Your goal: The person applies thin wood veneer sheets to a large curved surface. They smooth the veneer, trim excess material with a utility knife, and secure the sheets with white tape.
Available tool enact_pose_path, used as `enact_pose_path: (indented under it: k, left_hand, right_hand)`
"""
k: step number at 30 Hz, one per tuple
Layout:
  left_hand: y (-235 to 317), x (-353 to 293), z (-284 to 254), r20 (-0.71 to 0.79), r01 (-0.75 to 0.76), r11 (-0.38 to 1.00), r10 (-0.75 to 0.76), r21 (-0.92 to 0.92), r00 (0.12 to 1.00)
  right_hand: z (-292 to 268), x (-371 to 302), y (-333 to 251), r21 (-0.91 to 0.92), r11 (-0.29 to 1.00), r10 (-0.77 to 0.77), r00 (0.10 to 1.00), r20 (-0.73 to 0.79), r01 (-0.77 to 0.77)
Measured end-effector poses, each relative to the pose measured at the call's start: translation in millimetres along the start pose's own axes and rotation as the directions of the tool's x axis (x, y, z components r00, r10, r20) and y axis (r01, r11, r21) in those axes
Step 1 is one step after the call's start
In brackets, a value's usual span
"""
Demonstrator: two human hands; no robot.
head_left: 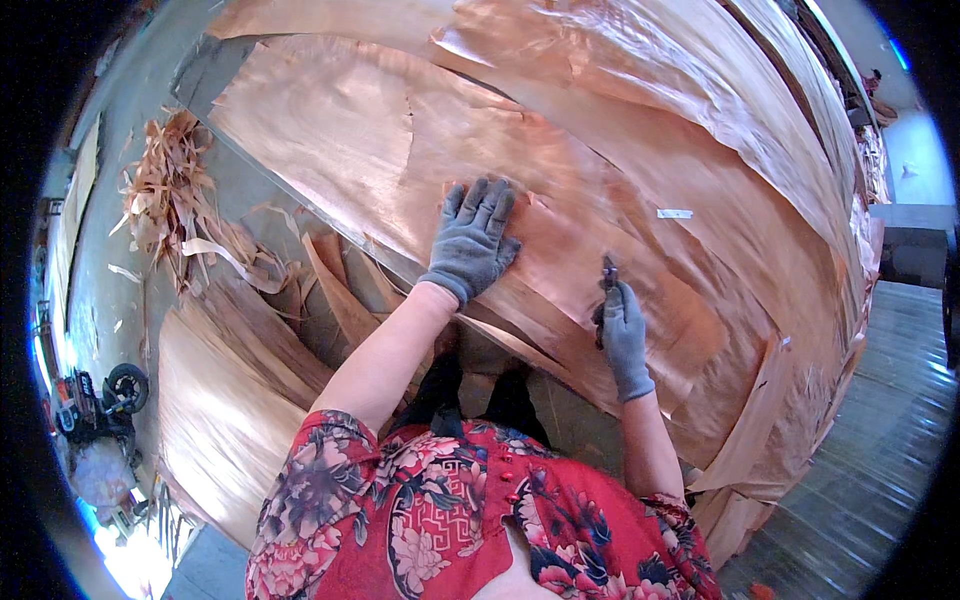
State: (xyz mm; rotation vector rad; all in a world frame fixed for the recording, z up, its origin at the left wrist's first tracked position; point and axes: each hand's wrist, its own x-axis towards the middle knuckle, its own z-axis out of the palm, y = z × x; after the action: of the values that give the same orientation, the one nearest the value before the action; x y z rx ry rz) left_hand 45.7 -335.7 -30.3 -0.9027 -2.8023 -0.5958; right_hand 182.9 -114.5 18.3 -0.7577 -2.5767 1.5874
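I log 1 thin brown sheet (pixel 345 125), glossy and ragged-edged, running from 10 to 4 o'clock, split near 11 o'clock. My left hand (pixel 473 240) lies flat on it, fingers extended, gripping nothing; my right hand (pixel 625 335), lower at 4 o'clock, curls around a dark tool (pixel 609 272).

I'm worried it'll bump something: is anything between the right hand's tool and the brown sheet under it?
Nothing visible stands between the tool in the right hand and the sheet. The left hand lies flat, farther left.
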Motion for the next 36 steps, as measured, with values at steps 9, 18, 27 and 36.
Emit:
enact_pose_path:
  k: [9,18,27,36]
  left_hand:
    - [-7,-1,6,-0.042,0.039,0.990,-0.044,-0.133,0.998]
    - [-8,-1,7,-0.086,0.062,0.967,-0.086,-0.248,0.993]
    - [-7,3,10,-0.030,0.105,0.968,-0.114,-0.229,0.993]
    - [-7,3,7,0.008,0.105,0.985,-0.105,-0.136,0.994]
  right_hand:
    - [63,18,-56,-0.034,0.997,-0.064,0.961,0.270,0.076]
    - [77,35,-68,-0.503,0.798,-0.213,0.936,0.280,0.332]
    - [94,46,-77,-0.777,0.480,-0.197,0.913,0.356,0.406]
    - [106,42,-79,-0.825,0.406,-0.108,0.917,0.385,0.394]
